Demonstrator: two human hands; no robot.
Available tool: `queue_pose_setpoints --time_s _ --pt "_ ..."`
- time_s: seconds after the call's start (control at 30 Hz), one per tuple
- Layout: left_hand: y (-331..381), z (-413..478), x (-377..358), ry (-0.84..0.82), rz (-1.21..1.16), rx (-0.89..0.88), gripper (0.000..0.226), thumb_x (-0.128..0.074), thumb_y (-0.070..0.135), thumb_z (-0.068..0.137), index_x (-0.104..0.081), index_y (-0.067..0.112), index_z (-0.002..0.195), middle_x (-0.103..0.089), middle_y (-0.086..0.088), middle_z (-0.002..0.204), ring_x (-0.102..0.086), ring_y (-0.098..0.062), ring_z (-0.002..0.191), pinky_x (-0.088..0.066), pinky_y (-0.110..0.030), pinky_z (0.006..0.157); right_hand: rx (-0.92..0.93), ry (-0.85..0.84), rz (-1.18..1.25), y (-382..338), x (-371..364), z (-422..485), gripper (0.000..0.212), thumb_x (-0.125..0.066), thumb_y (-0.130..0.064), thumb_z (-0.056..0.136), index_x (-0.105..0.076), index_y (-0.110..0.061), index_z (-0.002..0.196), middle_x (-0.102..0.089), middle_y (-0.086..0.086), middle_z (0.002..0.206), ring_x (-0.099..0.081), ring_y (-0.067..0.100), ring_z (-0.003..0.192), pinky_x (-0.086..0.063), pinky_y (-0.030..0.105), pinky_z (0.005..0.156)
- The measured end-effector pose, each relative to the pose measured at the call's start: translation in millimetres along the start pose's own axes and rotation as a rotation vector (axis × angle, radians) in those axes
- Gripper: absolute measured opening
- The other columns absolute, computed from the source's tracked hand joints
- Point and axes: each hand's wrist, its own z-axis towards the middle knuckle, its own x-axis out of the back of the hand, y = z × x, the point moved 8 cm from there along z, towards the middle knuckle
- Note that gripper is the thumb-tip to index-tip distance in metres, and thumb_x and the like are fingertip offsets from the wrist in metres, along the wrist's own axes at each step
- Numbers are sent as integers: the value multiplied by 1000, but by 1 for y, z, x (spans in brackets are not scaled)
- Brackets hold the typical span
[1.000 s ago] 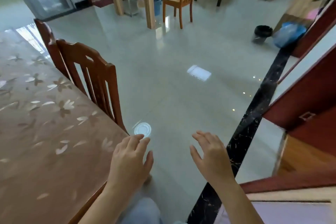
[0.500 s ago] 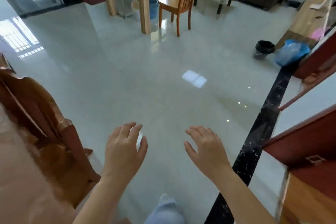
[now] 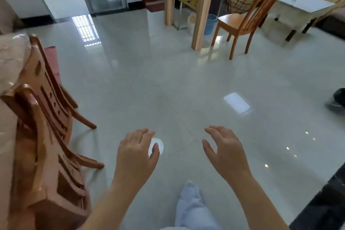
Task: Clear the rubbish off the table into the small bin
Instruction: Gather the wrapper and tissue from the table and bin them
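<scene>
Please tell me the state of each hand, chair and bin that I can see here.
left hand: open, empty.
right hand: open, empty.
two dark chairs: upright, beside the table.
light chair: upright, standing alone.
blue bin: upright, behind the wooden post.
black bin: cut off by the frame.

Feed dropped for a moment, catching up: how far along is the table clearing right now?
Nothing visibly done: no rubbish shows anywhere. In hand: nothing; the left hand and right hand hang open over the floor. The table shows only at the left edge, behind two chairs. A dark bin sits at the far right; its contents are hidden.
</scene>
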Motion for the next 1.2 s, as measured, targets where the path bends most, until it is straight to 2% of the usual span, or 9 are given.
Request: queue_pose_setpoints --time_s 0.2,0.37,0.6,0.83,1.0,1.2 --pt "13 108 4 138 35 92 38 -44 28 80 -66 4 100 -68 -14 97 -63 -32 85 -52 -40 75 155 -32 51 21 -11 124 30 -58 -24 75 -66 -7 99 -68 10 98 -62 29 91 -49 42 78" --pt "-21 154 9 179 104 239 40 -43 29 80 -66 4 99 -68 -13 96 -63 -31 87 -51 -40 76 300 -75 104 -4 -48 217 27 -65 -20 76 -65 -7 100 -68 9 98 -61 29 92 -47 39 80" --pt "-132 210 8 195 152 469 40 -42 30 79 -66 3 96 -68 -13 96 -63 -32 87 -53 -41 73 515 -213 142 -85 -150 319 29 -61 -24 73 -66 -9 97 -69 8 95 -64 29 87 -50 37 78" --pt "-247 309 41 267 157 578 39 -40 32 81 -64 8 101 -66 -9 100 -60 -27 93 -49 -39 79 663 -274 150 -196 -236 445 29 -61 -24 72 -67 -8 95 -70 9 94 -65 29 85 -50 36 75" --pt "-333 376 67 257 204 653 41 -39 34 82 -64 10 103 -66 -6 102 -60 -24 95 -48 -37 82 702 -286 229 -274 -289 526 29 -60 -24 74 -66 -7 96 -69 9 95 -64 29 86 -49 36 75" --pt "-404 461 61 237 214 706 41 -38 35 82 -63 11 104 -67 -4 101 -62 -23 94 -50 -37 80 713 -340 251 -304 -355 618 37 -46 -34 79 -66 -8 96 -69 7 95 -63 28 86 -49 35 73"
